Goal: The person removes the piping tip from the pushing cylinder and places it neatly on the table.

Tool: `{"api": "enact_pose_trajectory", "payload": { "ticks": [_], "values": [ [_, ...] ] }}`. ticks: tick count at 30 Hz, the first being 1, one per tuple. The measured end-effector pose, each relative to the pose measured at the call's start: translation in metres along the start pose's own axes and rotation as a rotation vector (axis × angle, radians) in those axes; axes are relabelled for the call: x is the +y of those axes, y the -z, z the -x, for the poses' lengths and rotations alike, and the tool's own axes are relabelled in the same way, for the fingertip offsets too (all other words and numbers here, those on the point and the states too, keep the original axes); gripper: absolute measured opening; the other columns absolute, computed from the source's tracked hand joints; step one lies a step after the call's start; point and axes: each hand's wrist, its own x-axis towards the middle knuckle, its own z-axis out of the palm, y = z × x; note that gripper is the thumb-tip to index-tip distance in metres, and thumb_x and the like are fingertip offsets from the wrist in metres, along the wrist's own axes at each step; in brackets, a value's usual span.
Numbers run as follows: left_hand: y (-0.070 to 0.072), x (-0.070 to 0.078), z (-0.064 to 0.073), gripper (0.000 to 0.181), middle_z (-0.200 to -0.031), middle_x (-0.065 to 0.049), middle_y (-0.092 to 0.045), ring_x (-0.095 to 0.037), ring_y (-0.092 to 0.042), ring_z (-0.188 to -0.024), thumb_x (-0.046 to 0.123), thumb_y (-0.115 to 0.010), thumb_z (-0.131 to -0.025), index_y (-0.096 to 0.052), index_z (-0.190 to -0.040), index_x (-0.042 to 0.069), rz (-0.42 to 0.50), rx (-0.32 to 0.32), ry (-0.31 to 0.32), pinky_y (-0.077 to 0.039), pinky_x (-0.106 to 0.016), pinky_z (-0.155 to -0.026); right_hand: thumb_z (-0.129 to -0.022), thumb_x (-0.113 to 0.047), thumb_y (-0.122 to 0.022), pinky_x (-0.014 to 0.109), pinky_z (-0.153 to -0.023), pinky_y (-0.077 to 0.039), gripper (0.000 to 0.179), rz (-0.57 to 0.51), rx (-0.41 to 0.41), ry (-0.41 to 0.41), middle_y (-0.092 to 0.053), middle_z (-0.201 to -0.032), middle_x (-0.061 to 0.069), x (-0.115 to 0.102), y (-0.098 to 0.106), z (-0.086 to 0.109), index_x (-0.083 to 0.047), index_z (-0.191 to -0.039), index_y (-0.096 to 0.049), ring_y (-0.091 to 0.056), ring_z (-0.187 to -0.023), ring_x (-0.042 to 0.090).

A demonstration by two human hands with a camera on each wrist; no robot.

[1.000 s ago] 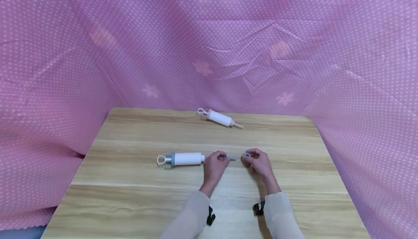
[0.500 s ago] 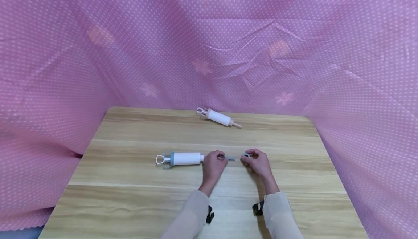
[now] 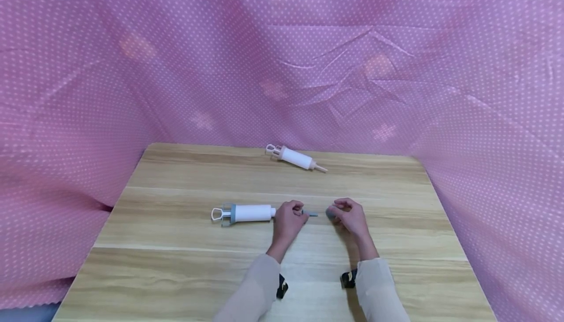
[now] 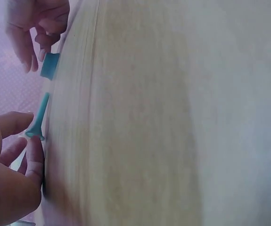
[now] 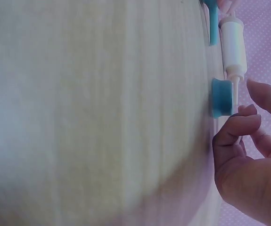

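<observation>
My left hand [image 3: 288, 221] pinches the flared base of a small teal nozzle [image 4: 40, 115] between thumb and fingers, its narrow tip pointing right. A teal ring-shaped collar [image 5: 222, 97] stands at the table surface just beyond that tip. Beside the collar is my right hand [image 3: 350, 215], fingertips close at its edge, with the thumb and fingers not closed round it. Left of my left hand lies a large syringe [image 3: 253, 213] with a white barrel, a teal flange and a white pull handle; its bare white neck ends at the hand.
Farther back on the wooden table [image 3: 185, 273] lies a second syringe [image 3: 297, 158] with pale pink fittings and a nozzle on its end. Pink dotted cloth [image 3: 282, 67] hangs behind the table and along both sides. Black straps hang at both wrists.
The collar, earlier seen with its round opening showing, has turned within the right hand's reach, and the right fingers have loosened from it slightly. The left hand and nozzle stay nearly still.
</observation>
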Motion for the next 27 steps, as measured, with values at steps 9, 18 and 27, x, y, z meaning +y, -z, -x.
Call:
{"api": "enact_pose_trajectory", "payload": {
  "ticks": [9,18,27],
  "values": [
    [0.016,0.014,0.002,0.030,-0.102,-0.009,-0.068,-0.016,-0.067,-0.084,0.013,-0.082,-0.083,-0.074,-0.110,0.005,0.105,0.012,-0.057,-0.057,-0.032,-0.076,-0.090,-0.008,-0.075,0.021,-0.058,-0.047,0.033,0.058,0.020,0.110,-0.064,-0.092,0.009,-0.015,0.000,-0.006,0.009,-0.116,-0.065,-0.058,-0.071,0.010],
    [0.029,0.029,-0.012,0.030,-0.103,-0.020,-0.068,-0.028,-0.069,-0.087,0.008,-0.084,-0.081,-0.074,-0.108,0.001,0.222,0.094,-0.113,-0.058,-0.032,-0.076,-0.094,-0.012,-0.073,0.027,-0.065,-0.055,0.037,0.024,-0.012,0.120,-0.067,-0.102,0.015,-0.032,-0.005,-0.013,0.008,-0.122,-0.062,-0.060,-0.077,0.014],
    [0.049,0.033,-0.037,0.040,-0.116,-0.018,-0.066,-0.042,-0.064,-0.108,0.012,-0.084,-0.082,-0.071,-0.119,0.004,0.235,0.146,-0.125,-0.055,-0.045,-0.093,-0.095,-0.013,-0.072,0.029,-0.078,-0.058,0.042,-0.044,-0.043,0.095,-0.062,-0.121,0.021,-0.038,-0.016,-0.028,0.009,-0.128,-0.059,-0.061,-0.090,0.012]
  ]
}}
